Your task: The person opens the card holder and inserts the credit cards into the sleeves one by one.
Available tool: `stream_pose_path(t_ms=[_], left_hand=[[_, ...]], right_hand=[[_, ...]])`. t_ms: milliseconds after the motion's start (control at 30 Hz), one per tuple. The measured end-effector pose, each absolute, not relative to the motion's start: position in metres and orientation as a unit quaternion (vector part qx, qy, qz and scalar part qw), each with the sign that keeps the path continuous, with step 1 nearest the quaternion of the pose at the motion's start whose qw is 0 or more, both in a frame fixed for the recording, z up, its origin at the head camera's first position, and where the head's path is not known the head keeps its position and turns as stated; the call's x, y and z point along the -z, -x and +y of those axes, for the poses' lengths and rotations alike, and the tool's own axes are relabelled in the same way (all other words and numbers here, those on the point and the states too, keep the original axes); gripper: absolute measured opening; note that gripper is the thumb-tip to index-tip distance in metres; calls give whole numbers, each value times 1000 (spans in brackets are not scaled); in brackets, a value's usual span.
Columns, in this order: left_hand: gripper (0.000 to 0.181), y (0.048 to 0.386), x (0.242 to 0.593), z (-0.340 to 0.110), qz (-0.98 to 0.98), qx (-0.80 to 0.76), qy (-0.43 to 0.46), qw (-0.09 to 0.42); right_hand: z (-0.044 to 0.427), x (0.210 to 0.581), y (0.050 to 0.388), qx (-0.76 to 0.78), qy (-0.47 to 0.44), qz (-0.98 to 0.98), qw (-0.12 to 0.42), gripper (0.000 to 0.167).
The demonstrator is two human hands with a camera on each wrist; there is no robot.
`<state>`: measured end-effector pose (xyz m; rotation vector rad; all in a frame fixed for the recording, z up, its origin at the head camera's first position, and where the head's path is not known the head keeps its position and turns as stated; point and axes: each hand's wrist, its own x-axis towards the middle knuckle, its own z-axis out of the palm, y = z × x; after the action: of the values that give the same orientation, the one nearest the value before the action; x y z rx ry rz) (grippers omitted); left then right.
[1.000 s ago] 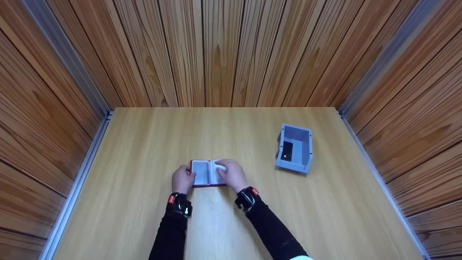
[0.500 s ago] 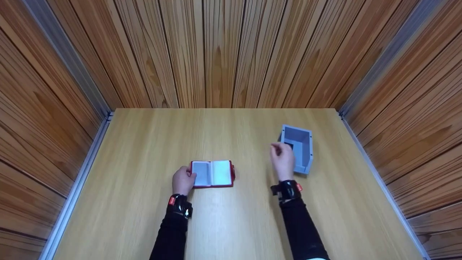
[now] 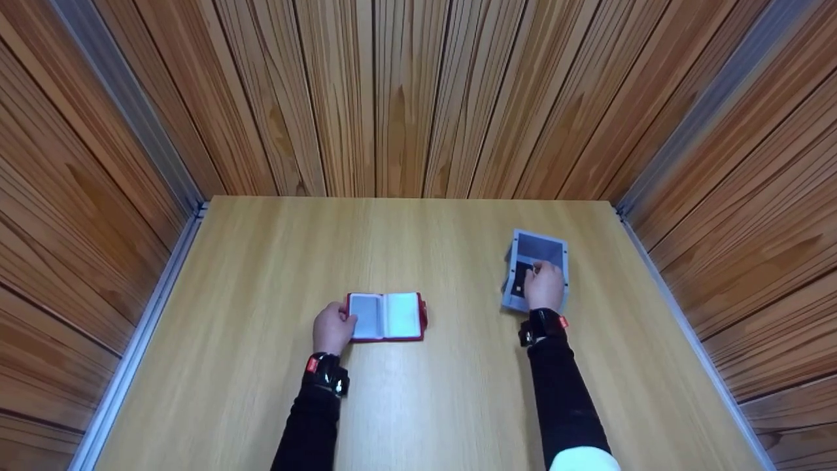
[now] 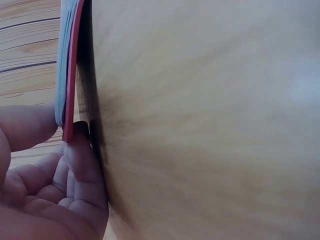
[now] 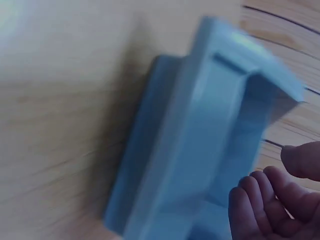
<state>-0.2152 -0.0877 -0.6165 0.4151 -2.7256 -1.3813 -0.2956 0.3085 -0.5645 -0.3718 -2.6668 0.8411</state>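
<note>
The red booklet lies spread on the table, page side up. Your left hand pinches its left edge, thumb on the pages, fingertips beneath the cover. Your right hand is over the grey bin, part-curled, with a narrow gap between thumb and forefinger; no held item is visible. A flat dark item lies inside, at the bin's left side; its material cannot be identified.

Expect the booklet to be light, its cover flexible and its glossy pages rather slippery. Pinch cover and pages together at the edge; single pages may crease. Treat the dark item as light and thin: lift it by an edge, since its flat face offers little purchase.
</note>
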Motion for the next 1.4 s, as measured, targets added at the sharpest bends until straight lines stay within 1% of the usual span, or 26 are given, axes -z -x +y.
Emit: stream_pose_path(t_ms=[200,367,500,733,900,1000,1167,1400], left_hand=[[25,216,616,-88,-881,452,-138,23],[24,215,619,-89,-885,446,-123,48],[25,215,619,-89,-886,445,-120,55],[26,214,617,-88,-884,448,-132,35],[28,215,616,-89,-885,446,-131,33],[27,215,615,-88,-885,446,-132,31],[24,214,615,-88,-886,443,-132,33],[24,214,615,-88,-884,448,-123,52]], right_hand=[[312,575,305,-239,126,-957,107,31],[313,585,311,-211,134,-965,73,35],[315,591,314,-194,133,-971,48,39],[316,594,315,-183,138,-973,22,40],[314,595,316,-185,168,-968,-11,46],[314,597,318,-194,168,-966,-18,48],[317,599,319,-205,124,-971,-21,47],[320,600,320,-197,102,-975,-1,39]])
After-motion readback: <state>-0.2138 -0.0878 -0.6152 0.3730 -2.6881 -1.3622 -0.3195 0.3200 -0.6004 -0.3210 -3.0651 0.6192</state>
